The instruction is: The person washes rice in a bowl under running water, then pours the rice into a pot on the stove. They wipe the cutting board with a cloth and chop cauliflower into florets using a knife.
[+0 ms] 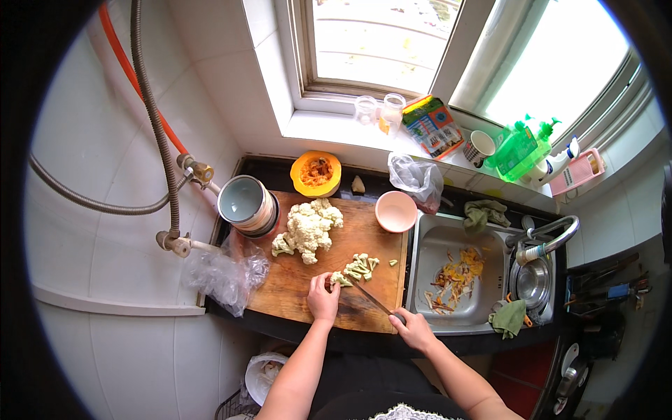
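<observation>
My left hand (323,299) grips a cauliflower floret (340,279) against the wooden cutting board (283,299). In my right hand (413,329) is the dark handle of a kitchen knife (374,299); its blade points up and left, with the tip at the floret. Just beyond the blade lies a small heap of cut cauliflower pieces (359,266), and one small bit (393,262) rests apart to the right. A larger mass of cauliflower (308,228) sits farther back on the board. The fingertips of my left hand are partly hidden behind the floret.
Right of the board, a steel sink (420,252) holds peelings (457,278). A pink bowl (396,211) stands at the board's back right corner. Stacked bowls (242,202), a plastic bag (231,273) and a halved pumpkin (316,173) border the board. The faucet (562,236) arches beside the sink.
</observation>
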Available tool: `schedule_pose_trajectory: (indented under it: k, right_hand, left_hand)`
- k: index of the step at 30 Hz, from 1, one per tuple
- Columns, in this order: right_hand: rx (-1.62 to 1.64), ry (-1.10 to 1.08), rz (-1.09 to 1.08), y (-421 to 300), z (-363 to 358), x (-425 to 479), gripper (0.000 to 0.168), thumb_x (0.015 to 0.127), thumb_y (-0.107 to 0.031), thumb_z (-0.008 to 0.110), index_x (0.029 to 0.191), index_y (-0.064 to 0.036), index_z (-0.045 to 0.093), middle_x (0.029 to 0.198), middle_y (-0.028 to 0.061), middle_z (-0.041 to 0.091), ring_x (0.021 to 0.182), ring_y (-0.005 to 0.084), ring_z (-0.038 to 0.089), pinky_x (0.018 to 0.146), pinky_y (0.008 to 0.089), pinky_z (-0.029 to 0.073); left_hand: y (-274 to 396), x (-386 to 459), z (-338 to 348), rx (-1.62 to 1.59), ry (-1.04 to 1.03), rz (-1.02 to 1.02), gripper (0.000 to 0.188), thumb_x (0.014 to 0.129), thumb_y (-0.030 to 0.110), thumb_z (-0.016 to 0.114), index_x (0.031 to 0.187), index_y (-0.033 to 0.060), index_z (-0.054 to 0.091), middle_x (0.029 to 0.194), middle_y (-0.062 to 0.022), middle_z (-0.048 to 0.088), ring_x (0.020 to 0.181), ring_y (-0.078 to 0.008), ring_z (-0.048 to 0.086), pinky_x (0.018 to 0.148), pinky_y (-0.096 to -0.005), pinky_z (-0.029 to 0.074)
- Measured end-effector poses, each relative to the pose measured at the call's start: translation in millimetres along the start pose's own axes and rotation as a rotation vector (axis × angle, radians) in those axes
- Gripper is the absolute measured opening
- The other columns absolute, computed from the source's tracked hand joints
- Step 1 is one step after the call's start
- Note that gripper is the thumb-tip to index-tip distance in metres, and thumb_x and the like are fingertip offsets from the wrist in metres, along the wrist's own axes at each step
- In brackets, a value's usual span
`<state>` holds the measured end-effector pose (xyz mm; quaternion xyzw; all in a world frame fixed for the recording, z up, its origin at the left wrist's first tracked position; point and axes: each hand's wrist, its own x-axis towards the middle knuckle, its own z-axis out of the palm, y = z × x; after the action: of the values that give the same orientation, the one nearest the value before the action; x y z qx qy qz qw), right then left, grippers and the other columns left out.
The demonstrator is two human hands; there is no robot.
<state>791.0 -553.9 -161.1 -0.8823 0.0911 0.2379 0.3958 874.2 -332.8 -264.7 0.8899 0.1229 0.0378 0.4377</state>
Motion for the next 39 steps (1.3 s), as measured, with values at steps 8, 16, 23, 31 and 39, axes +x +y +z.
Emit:
schedule_pose_trajectory:
  k: [8,16,23,31,39]
  right_hand:
    - [-0.043,-0.017,0.018,-8,9,7,0.047,0.091,-0.050,0.047,0.103,-0.007,0.062,0.084,0.0245,0.065,0.084,0.0421,0.062,0.075,0.0480,0.048]
    - [0.013,-0.013,0.028,-11,14,13,0.048,0.092,-0.050,0.046,0.102,-0.006,0.062,0.088,0.0249,0.065,0.088,0.0426,0.061,0.077,0.0481,0.047]
    - [-0.009,-0.048,0.067,-21,13,12,0.049,0.092,-0.050,0.045,0.101,-0.005,0.061,0.089,0.0252,0.064,0.089,0.0430,0.060,0.078,0.0485,0.047]
    - [-0.087,-0.087,0.101,-32,12,15,0.049,0.093,-0.051,0.043,0.104,-0.005,0.060,0.089,0.0259,0.064,0.090,0.0437,0.060,0.079,0.0499,0.047]
    - [-0.121,-0.074,0.097,-16,27,18,0.049,0.092,-0.051,0.044,0.111,-0.007,0.058,0.089,0.0264,0.064,0.092,0.0427,0.060,0.080,0.0486,0.047]
  left_hand:
    - [-1,10,10,-0.076,0.024,0.052,0.030,0.075,0.010,0.070,0.104,0.0083,0.068,0.095,-0.0082,0.058,0.076,-0.0211,0.060,0.071,-0.0325,0.051]
    - [2,10,10,-0.083,0.001,-0.004,0.029,0.076,0.011,0.071,0.104,0.0073,0.069,0.093,-0.0091,0.059,0.074,-0.0213,0.060,0.070,-0.0332,0.050]
    - [-8,6,11,-0.063,0.040,0.048,0.030,0.077,0.013,0.071,0.106,0.0083,0.069,0.094,-0.0108,0.060,0.082,-0.0262,0.060,0.075,-0.0353,0.049]
    - [-8,5,14,-0.020,0.062,0.099,0.030,0.076,0.011,0.072,0.106,0.0072,0.069,0.097,-0.0118,0.061,0.085,-0.0271,0.060,0.075,-0.0341,0.048]
    - [-11,5,14,-0.021,0.062,0.111,0.030,0.077,0.013,0.071,0.107,0.0111,0.069,0.096,-0.0099,0.060,0.085,-0.0267,0.060,0.075,-0.0353,0.049]
